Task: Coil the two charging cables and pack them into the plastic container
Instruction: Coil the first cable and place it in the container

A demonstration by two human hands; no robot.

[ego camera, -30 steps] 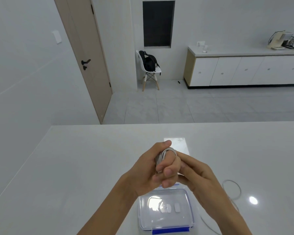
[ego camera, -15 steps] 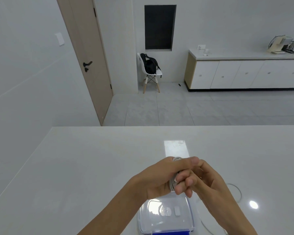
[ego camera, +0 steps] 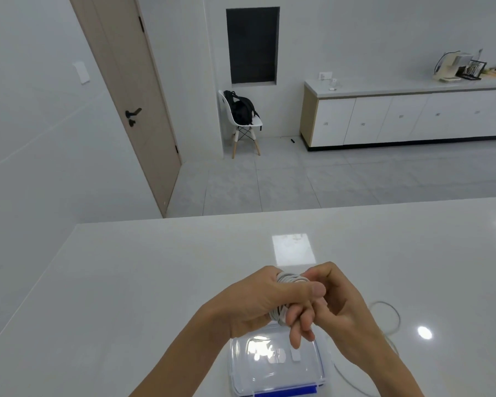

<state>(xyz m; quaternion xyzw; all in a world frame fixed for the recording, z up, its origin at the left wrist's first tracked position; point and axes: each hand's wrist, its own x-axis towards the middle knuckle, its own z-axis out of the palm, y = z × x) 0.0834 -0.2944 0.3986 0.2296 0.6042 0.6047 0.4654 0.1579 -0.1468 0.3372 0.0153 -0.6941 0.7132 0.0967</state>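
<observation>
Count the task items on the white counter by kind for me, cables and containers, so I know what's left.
White charging cables: 2, one coiled white cable wound in the left hand with the right hand on it, one loose white cable lying on the counter to the right.
Clear plastic containers with blue clip lid: 1, lid on.
Total: 3.

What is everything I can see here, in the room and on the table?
Table: one, white, glossy, foreground.
Plastic container: one, clear with blue clip, lid on, near table edge under the hands.
Coiled cable: one, white, wound in the left hand.
Loose cable: one, white, on table at right.
Door: one, beige, black handle, left wall.
Chair: one, white, by back wall.
Backpack: one, black, on chair.
Cabinet: one, white, right wall, small items on top.
Left hand: grip closed round the coil.
Right hand: fingers at the coil.
</observation>
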